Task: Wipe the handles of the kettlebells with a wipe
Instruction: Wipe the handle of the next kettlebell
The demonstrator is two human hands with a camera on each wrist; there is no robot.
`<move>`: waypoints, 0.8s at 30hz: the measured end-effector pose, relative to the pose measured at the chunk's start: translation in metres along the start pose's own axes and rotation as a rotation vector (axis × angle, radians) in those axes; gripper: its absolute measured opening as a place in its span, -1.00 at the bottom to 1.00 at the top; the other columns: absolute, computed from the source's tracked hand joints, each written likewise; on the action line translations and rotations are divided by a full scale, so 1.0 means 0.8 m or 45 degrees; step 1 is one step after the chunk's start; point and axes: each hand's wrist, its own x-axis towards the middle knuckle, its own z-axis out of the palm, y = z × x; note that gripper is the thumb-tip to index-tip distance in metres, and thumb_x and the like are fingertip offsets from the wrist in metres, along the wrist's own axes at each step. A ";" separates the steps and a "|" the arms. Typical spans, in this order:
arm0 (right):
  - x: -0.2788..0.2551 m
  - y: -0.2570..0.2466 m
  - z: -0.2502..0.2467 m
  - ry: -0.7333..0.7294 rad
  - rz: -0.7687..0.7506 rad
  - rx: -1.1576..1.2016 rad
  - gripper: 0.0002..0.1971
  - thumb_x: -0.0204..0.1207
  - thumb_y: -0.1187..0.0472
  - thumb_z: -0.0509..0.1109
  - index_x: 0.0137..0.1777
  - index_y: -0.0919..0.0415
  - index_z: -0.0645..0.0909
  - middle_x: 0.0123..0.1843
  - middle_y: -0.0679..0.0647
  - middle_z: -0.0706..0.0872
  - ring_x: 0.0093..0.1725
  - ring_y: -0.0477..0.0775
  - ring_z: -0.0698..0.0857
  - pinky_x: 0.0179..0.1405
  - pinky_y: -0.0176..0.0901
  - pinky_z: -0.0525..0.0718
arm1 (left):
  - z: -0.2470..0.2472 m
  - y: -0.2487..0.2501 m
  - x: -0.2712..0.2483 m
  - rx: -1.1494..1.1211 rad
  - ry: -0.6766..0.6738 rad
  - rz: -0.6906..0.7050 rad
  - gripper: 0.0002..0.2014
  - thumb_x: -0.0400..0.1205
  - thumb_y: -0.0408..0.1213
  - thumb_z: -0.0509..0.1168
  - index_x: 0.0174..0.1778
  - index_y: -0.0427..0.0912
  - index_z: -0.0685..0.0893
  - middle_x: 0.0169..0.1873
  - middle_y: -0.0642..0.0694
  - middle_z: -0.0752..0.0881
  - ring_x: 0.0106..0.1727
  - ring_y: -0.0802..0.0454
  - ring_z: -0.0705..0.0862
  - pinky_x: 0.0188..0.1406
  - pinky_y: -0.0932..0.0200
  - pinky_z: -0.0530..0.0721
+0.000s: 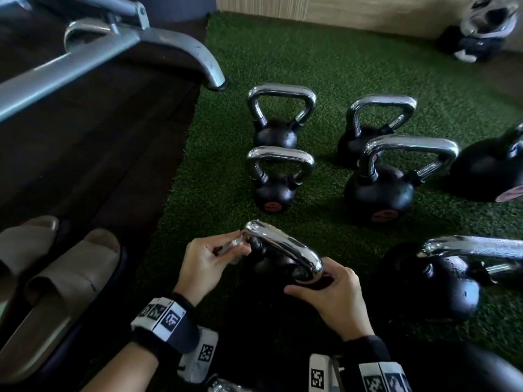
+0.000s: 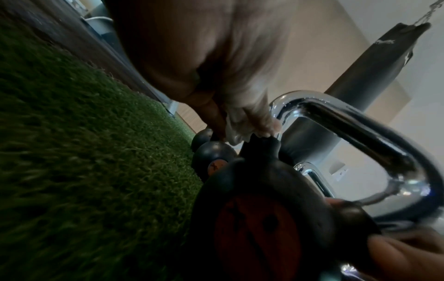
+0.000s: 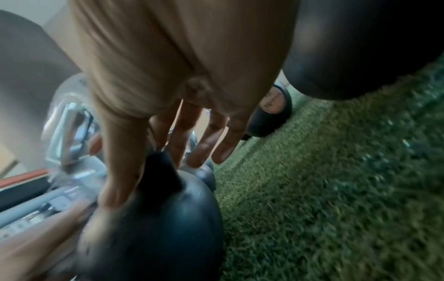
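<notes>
A small black kettlebell [image 1: 268,268] with a chrome handle [image 1: 285,248] stands on the green turf right in front of me. My left hand [image 1: 240,247] pinches a white wipe [image 1: 236,244] against the handle's left end, where the chrome meets the black horn. In the left wrist view the wipe [image 2: 236,126] sits crumpled between thumb and fingers beside the handle [image 2: 348,123]. My right hand [image 1: 307,281] grips the kettlebell at the handle's right base. In the right wrist view its thumb [image 3: 120,171] lies on the body [image 3: 168,218] with the fingers [image 3: 201,144] behind the horn.
Several more kettlebells [image 1: 278,131] [image 1: 380,190] [image 1: 435,281] stand on the turf [image 1: 215,171] ahead and to the right. A grey machine frame [image 1: 113,49] crosses the dark floor at upper left. Two beige slippers [image 1: 70,267] lie at left, and a punching bag [image 2: 384,72] hangs beyond.
</notes>
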 end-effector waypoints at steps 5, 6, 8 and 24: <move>0.000 -0.002 0.006 -0.227 -0.228 -0.113 -0.71 0.16 0.08 0.82 -0.15 -0.15 0.84 -0.08 -0.18 0.74 -0.06 -0.11 0.77 -0.12 -0.40 0.62 | 0.018 0.021 0.037 0.165 -0.061 0.060 -0.66 0.48 -0.08 0.56 0.18 0.05 0.83 0.09 0.12 0.87 0.15 0.14 0.85 0.11 -0.02 0.84; 0.001 -0.004 0.007 -0.279 -0.232 -0.126 -0.70 0.22 0.17 0.79 -0.09 -0.17 0.86 -0.04 -0.19 0.74 -0.02 -0.13 0.77 -0.08 -0.41 0.62 | 0.023 0.024 0.042 0.165 -0.078 0.060 -0.64 0.47 -0.07 0.56 0.20 0.02 0.83 0.09 0.10 0.87 0.14 0.14 0.85 0.09 -0.07 0.85; 0.003 -0.005 0.012 -0.365 -0.209 -0.097 -0.62 0.36 0.39 0.66 -0.03 -0.16 0.89 -0.02 -0.20 0.77 0.01 -0.17 0.79 -0.04 -0.48 0.62 | 0.030 0.029 0.048 0.149 -0.127 0.036 -0.60 0.50 -0.11 0.56 0.26 -0.10 0.82 0.12 0.05 0.87 0.17 0.13 0.84 0.15 -0.10 0.85; 0.044 0.013 0.031 -0.319 0.209 -0.038 -0.24 0.20 -0.40 0.62 0.44 -0.24 0.70 0.16 -0.32 0.86 0.24 -0.34 0.77 0.38 -0.06 0.73 | 0.045 0.068 0.049 0.213 -0.175 0.179 -0.70 0.68 -0.43 0.44 0.33 -0.16 0.80 0.18 0.09 0.84 0.28 0.22 0.78 0.34 0.27 0.69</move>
